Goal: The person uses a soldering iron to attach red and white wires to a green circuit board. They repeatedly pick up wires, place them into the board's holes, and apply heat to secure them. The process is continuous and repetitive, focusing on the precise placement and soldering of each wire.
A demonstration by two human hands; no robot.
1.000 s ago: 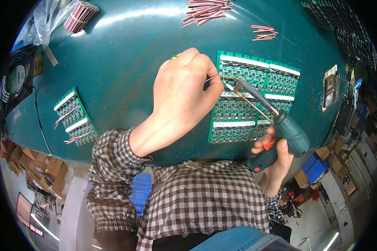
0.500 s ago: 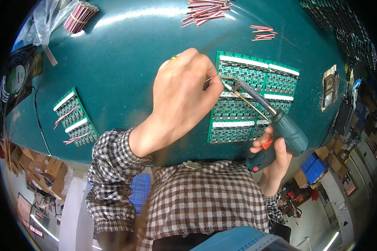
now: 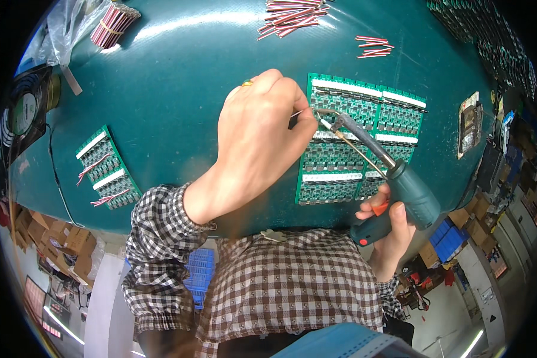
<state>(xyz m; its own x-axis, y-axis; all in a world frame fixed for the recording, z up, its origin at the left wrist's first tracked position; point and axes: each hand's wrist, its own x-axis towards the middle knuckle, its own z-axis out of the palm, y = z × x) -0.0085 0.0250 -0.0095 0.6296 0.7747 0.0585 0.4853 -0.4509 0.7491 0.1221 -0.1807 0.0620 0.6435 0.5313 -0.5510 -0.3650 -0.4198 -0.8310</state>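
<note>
My left hand [image 3: 259, 122] pinches a thin wire [image 3: 296, 113] between thumb and forefinger, at the left edge of a green circuit board panel [image 3: 334, 156]. My right hand [image 3: 391, 224] is wrapped round the handle of a dark green, pistol-shaped soldering gun [image 3: 414, 194] with an orange trigger. Its metal tip and thin feed tube meet over the panel's upper left part, close to my left fingertips. The fingertips partly cover the wire, so its far end is hard to make out. White strips and rows of small dark parts run across the panel.
A smaller board [image 3: 108, 168] with red and white wires lies at the left. Cut wires lie in a large pile [image 3: 292, 17] and a small group [image 3: 375, 46] at the back. A banded wire bundle [image 3: 114, 25] and a solder spool [image 3: 27, 110] are far left; stacked boards [image 3: 489, 42] far right.
The soldering gun's body has tilted very slightly to the right and down, its tip staying by the left fingertips. My left hand is practically still.
</note>
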